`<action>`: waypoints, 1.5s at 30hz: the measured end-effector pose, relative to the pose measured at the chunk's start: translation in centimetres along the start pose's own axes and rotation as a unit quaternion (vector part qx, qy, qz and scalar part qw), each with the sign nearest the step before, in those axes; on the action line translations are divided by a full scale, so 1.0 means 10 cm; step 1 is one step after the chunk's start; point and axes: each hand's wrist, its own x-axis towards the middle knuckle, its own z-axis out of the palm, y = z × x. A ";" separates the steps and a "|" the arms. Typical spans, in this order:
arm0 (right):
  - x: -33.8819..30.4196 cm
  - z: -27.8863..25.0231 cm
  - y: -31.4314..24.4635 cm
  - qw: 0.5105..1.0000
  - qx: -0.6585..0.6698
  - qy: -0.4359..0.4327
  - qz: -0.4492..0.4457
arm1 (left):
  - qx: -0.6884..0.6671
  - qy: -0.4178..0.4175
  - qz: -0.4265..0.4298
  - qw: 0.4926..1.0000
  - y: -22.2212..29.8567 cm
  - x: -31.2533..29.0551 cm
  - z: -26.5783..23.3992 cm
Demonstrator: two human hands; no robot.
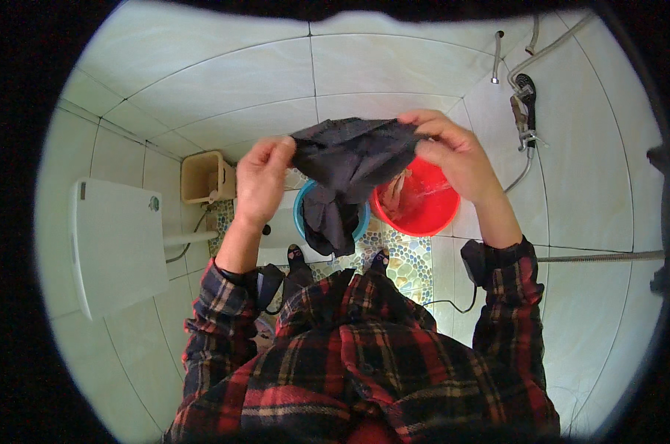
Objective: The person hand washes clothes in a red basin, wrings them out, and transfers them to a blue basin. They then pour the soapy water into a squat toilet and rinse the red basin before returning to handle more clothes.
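A dark grey-black piece of clothing (353, 152) is stretched between my two hands, with a loose part hanging down in front of the blue basin (299, 216). My left hand (261, 177) pinches its left edge between thumb and fingers. At the upper right edge, my right hand (457, 159) grips the cloth the same way. Below my right hand stands a red bucket (435, 207) with water and light brownish cloth inside. The hanging fabric hides much of the blue basin, so its contents cannot be made out.
A white toilet cistern (120, 248) is at the left, with a beige bin (202, 177) beyond it. On the right wall hang a shower head (526, 92) and its hose. My feet in dark slippers (296, 255) stand on the pebble-patterned floor (413, 263) close to the basin.
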 end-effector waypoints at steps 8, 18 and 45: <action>-0.13 0.03 0.24 0.991 0.027 -0.029 0.130 | -0.053 -0.149 -0.019 0.987 0.03 -0.11 0.19; 0.05 0.45 -0.05 0.974 -0.203 0.096 -0.008 | -0.213 -0.120 -0.004 0.970 -0.31 -0.06 0.00; -0.99 -1.26 -1.16 0.923 0.098 0.305 -0.213 | -0.278 -0.236 0.025 0.931 0.98 0.31 1.99</action>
